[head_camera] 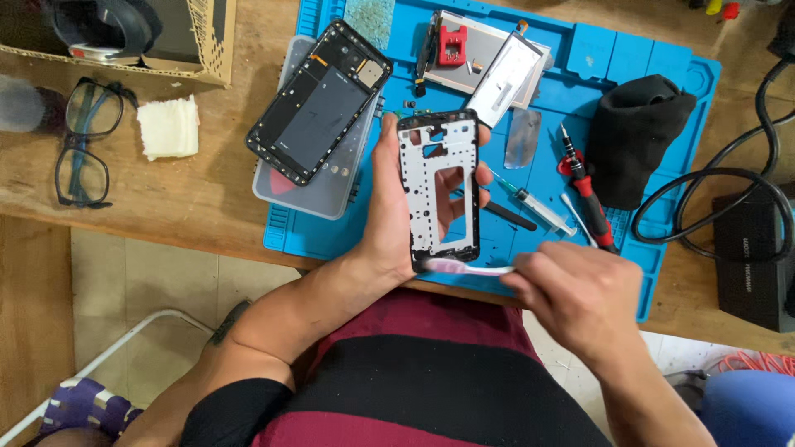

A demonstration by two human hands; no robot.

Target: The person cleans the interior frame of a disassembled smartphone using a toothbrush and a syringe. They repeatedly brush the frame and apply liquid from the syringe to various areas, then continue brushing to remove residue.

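1. Head view, hands: the left hand (pixel 393 211) is clamped around a black-rimmed phone middle frame with a white inner plate and cut-out windows (pixel 439 186), held upright above the near edge of the blue silicone repair mat (pixel 629 66).
2. Head view, hands: the right hand (pixel 580 294) is closed on a pink-handled toothbrush (pixel 464 267), whose head touches the frame's bottom edge.
3. Head view, mat: just left of the frame lies a black phone body with its back open (pixel 319 99), resting on a translucent plastic lid (pixel 319 194) that overlaps the mat's left edge.
4. Head view, mat: right of the frame are a clear syringe (pixel 538 207), a red-and-black screwdriver (pixel 586 186) and a black cloth pouch (pixel 638 132).
5. Head view, mat: at the far side sit a grey metal plate with a red part on it (pixel 464 58).
6. Head view, counter: on the wooden counter (pixel 207 199), far left, lie black-framed glasses (pixel 83 141) and a folded white tissue (pixel 168 126), near a cardboard box (pixel 211 41).
7. Head view, counter: black cables (pixel 729 174) loop at the right.
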